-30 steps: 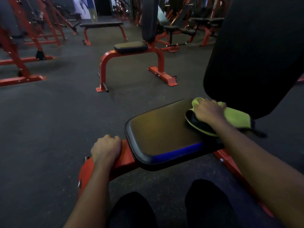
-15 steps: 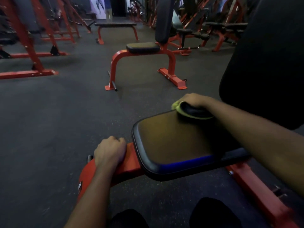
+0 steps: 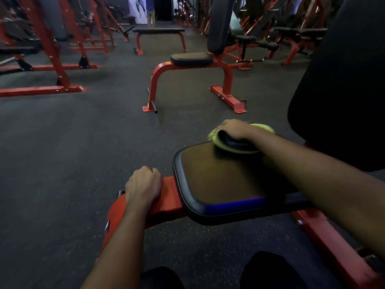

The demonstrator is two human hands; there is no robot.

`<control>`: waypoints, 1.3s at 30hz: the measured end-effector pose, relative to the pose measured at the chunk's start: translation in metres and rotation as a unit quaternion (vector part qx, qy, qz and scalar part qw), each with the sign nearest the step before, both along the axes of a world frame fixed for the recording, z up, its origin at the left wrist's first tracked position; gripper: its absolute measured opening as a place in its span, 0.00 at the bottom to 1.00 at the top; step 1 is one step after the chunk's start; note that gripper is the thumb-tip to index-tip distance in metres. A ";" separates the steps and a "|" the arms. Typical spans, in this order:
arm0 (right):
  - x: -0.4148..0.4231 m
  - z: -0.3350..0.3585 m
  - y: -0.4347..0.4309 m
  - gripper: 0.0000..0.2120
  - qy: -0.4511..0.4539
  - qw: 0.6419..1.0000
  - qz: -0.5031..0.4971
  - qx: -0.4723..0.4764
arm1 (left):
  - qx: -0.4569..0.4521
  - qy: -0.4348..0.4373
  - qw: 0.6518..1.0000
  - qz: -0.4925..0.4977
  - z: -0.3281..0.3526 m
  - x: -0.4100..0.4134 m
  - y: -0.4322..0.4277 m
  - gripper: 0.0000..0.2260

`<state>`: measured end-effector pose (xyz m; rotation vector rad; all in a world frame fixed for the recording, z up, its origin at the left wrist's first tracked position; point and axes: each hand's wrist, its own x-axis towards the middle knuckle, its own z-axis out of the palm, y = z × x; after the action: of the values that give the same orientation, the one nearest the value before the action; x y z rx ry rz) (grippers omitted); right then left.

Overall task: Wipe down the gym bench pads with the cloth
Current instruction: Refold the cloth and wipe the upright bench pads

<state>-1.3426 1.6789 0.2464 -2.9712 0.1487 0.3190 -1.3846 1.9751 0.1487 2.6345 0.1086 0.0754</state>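
Note:
A black seat pad of a red-framed bench fills the lower middle of the view. My right hand presses a yellow-green and dark cloth onto the pad's far edge, fingers closed over the cloth. My left hand grips the red frame just left of the pad. The bench's tall black back pad rises at the right, with its lower part behind my right forearm.
Another red bench with a black seat stands ahead on the dark rubber floor. A flat bench lies farther back. Red racks line the left, more machines the right. A person stands far off at the back. My knees show at the bottom.
My right hand has slid the cloth from the pad's right rear, by the back pad, leftward along the far edge. My left hand has kept its grip on the frame.

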 end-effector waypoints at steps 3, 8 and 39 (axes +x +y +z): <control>0.003 0.003 -0.019 0.21 0.011 0.994 -0.066 -0.091 | -0.010 -0.003 1.000 -0.001 -0.003 0.003 -0.001 0.15; 0.011 -0.010 0.076 0.25 -0.023 0.998 0.007 -0.054 | -0.097 -0.024 0.994 0.033 -0.001 0.004 0.000 0.20; -0.195 -0.054 0.210 0.22 -0.209 0.963 0.025 -0.171 | 0.011 0.014 0.997 -0.070 -0.014 -0.008 0.042 0.20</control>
<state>-1.5373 1.8887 0.1921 -3.2987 0.0861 -0.3717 -1.3925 2.0167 0.1351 2.6574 -0.0679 -0.0073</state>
